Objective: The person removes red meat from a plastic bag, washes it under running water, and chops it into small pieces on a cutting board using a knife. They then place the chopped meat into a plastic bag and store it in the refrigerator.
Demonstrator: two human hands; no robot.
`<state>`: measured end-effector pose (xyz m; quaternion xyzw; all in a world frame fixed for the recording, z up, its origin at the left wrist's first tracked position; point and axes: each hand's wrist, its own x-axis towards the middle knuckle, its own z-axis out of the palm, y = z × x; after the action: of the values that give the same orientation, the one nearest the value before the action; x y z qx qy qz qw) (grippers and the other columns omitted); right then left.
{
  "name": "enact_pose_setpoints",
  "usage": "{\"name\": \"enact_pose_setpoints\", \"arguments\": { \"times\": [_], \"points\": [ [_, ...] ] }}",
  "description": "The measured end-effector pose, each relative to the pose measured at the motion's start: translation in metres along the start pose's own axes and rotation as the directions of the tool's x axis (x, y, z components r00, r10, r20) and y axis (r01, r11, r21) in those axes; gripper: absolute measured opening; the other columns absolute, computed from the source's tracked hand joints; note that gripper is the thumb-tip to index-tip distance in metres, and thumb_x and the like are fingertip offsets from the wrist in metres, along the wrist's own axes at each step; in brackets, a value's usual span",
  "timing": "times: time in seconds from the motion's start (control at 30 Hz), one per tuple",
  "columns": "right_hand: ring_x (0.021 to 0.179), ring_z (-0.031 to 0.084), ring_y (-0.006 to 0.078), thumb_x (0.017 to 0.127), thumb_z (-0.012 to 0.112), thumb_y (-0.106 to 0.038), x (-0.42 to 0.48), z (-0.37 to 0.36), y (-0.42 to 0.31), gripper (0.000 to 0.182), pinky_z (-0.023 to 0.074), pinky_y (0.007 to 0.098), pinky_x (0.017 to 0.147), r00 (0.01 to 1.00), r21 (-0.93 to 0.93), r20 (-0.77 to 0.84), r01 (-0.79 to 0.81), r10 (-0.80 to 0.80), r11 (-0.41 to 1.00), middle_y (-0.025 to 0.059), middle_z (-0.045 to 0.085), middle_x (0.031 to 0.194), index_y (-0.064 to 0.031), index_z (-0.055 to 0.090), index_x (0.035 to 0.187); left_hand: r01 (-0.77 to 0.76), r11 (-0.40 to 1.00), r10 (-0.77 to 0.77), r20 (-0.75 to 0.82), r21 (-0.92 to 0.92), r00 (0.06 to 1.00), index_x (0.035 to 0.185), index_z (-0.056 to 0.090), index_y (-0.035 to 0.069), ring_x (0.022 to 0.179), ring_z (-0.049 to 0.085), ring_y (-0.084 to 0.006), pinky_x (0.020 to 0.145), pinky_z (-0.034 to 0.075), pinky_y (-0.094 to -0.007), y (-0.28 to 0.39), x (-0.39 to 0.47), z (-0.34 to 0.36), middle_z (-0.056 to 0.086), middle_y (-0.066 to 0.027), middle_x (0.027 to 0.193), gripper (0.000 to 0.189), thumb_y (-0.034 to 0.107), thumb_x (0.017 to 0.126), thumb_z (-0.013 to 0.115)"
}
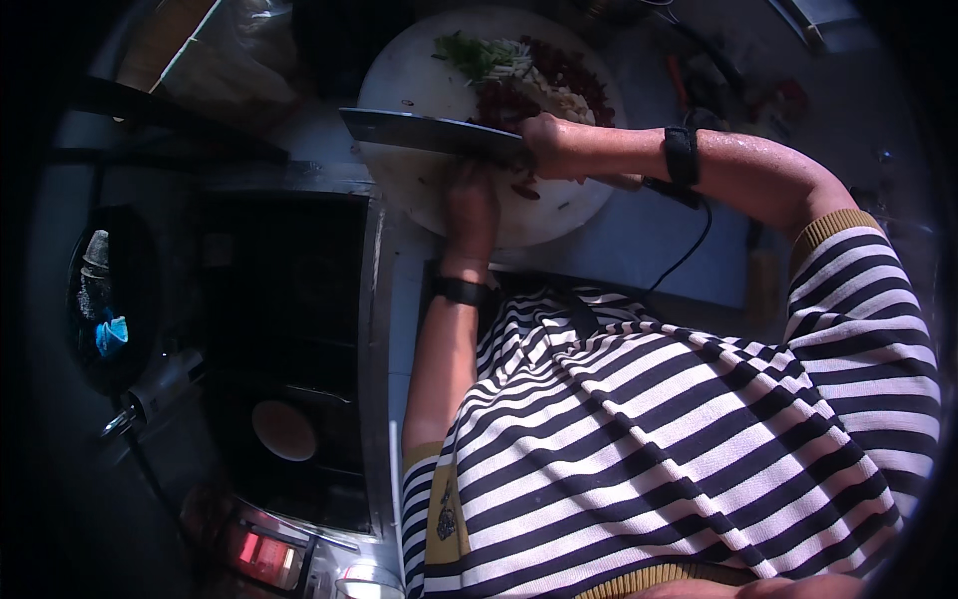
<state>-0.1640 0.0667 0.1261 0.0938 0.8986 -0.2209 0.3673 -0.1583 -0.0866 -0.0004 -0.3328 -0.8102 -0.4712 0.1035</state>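
My right hand (550, 146) grips the handle of a cleaver, whose broad metal blade (426, 135) points left across a round white cutting board (408, 71). Just below the blade, my left hand (471, 206) rests over the board; its fingertips are in shade and partly hidden, so what they hold is unclear. Beyond the blade lie chopped green onions (483, 56), dark red chopped pieces (576, 71) that look like chili, and pale slices (565, 99). A few red pieces (526, 192) lie loose beneath my right hand.
To the left is a dark, metal-edged recess or panel (284, 299) with a round pale dish (284, 430) in its lower part. A black cable (692, 247) runs right of the board. A clear plastic bag (254, 52) sits at upper left.
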Motion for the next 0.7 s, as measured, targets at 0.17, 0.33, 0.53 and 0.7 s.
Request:
{"name": "enact_pose_setpoints", "arguments": {
  "times": [0.17,0.33,0.53,0.7],
  "points": [
    [0.048,0.063,0.0270,0.076,0.059,-0.005,0.002,-0.007,0.000,0.018,0.0514,0.0351,0.039,1.000,0.022,0.018,0.006,-0.006,1.000,0.0190,0.060,0.060,0.0115,0.059,0.082,0.007,1.000,-0.007,0.016,-0.007,1.000,0.089,0.064,0.002,0.087,0.059,-0.0360,0.077,0.048,-0.0427,0.008,0.005,0.000,0.062,-0.0185,0.090,0.015,-0.002,0.079,0.053],
    [0.048,0.062,0.0269,0.068,0.061,-0.001,-0.002,-0.012,-0.014,0.015,0.0515,0.0353,0.039,0.998,-0.041,0.058,-0.005,0.008,0.999,0.0184,0.060,0.058,0.0099,0.061,0.079,-0.003,1.000,0.003,0.019,-0.004,1.000,0.091,0.064,0.001,0.090,0.058,-0.0366,0.080,0.048,-0.0430,0.006,0.008,-0.002,0.061,-0.0187,0.091,0.016,-0.002,0.079,0.052],
    [0.049,0.063,0.0261,0.067,0.062,-0.002,-0.010,-0.007,-0.017,0.010,0.0527,0.0356,0.041,1.000,-0.055,-0.010,0.007,-0.008,0.998,0.0158,0.063,0.062,0.0052,0.065,0.074,-0.066,0.996,0.062,0.067,0.067,0.996,0.092,0.063,0.002,0.090,0.058,-0.0363,0.079,0.047,-0.0425,-0.001,0.004,0.000,0.061,-0.0191,0.092,0.016,0.000,0.080,0.053],
    [0.053,0.064,0.0252,0.072,0.059,-0.006,-0.001,-0.011,-0.011,0.013,0.0529,0.0364,0.043,0.996,0.122,-0.047,0.085,-0.080,0.989,0.0151,0.064,0.064,0.0041,0.066,0.076,-0.026,0.993,0.019,0.064,0.117,0.998,0.090,0.063,0.003,0.090,0.058,-0.0353,0.079,0.047,-0.0418,-0.007,0.012,0.000,0.061,-0.0186,0.091,0.014,0.002,0.079,0.055]
  ]
}}
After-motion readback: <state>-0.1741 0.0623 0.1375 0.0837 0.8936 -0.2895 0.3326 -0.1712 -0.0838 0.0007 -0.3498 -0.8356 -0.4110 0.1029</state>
